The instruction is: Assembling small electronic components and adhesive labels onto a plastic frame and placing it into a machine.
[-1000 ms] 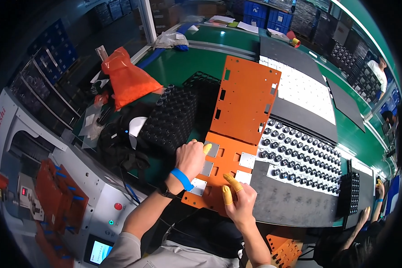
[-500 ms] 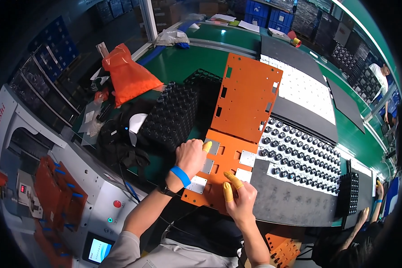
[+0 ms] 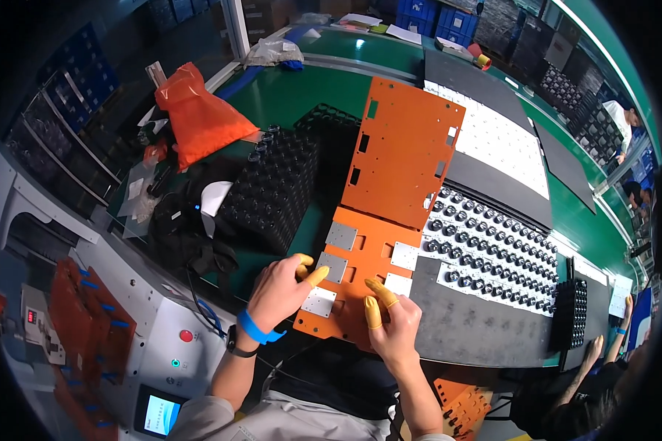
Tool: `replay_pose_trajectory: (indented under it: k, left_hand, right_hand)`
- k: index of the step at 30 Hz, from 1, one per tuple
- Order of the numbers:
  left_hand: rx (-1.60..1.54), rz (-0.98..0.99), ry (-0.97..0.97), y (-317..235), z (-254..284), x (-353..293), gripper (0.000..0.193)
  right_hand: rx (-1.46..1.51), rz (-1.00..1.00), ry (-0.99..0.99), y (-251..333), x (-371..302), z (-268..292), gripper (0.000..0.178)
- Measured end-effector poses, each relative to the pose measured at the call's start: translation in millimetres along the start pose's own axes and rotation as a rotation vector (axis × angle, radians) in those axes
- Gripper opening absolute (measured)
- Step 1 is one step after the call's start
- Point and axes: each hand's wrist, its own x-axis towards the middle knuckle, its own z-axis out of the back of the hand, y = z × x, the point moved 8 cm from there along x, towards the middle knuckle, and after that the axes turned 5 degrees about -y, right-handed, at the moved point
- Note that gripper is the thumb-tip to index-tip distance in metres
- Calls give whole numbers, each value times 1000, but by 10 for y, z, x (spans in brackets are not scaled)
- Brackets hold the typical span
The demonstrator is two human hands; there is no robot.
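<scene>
In front of me lies an orange fixture, its base (image 3: 360, 309) flat and its lid panel (image 3: 401, 154) raised at the far side. Small plates with holes sit in the base: a grey upper-left plate (image 3: 340, 236), a grey middle-left plate (image 3: 332, 267), a white lower-left plate (image 3: 318, 301), and two white ones on the right, the upper (image 3: 404, 255) and lower (image 3: 398, 284). My left hand (image 3: 278, 292), with yellow finger cots, is at the left edge beside the middle-left plate, thumb and forefinger apart. Over the base's lower right, my right hand (image 3: 396, 323) has capped fingertips slightly apart, nothing visible between them.
Black trays (image 3: 272, 184) and an orange bag (image 3: 202, 121) stand at left, near a machine with a red button (image 3: 186, 336). On the right, white strips carry rows of black round parts (image 3: 493, 253) on a dark mat (image 3: 478, 323). A co-worker's hands (image 3: 594, 349) are at far right.
My left hand has moved down and left from the upper-left plate, uncovering it and the middle-left plate. My right hand stays almost in place. The whole view has shifted slightly.
</scene>
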Motion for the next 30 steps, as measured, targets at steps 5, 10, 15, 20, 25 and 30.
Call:
replay_pose_trajectory:
  k: [5,10,15,20,25,30]
  left_hand:
    - [-140,71,107,192,-13,-234,34]
    - [-286,221,205,353,-116,-353,29]
    - [-289,186,187,377,-118,-380,29]
    - [-163,71,126,321,-105,-421,29]
    - [-234,19,131,327,-141,-397,34]
    - [-197,141,349,378,-169,-326,36]
  right_hand:
    - [-15,-14,16,-11,-10,-10,29]
    - [-17,-21,17,-6,1,-26,29]
    - [-18,-35,21,-20,5,-33,28]
    - [-17,-1,5,-45,-4,-47,29]
    - [-6,-2,-23,-49,-2,-35,31]
    - [4,10,-28,-66,-11,-46,32]
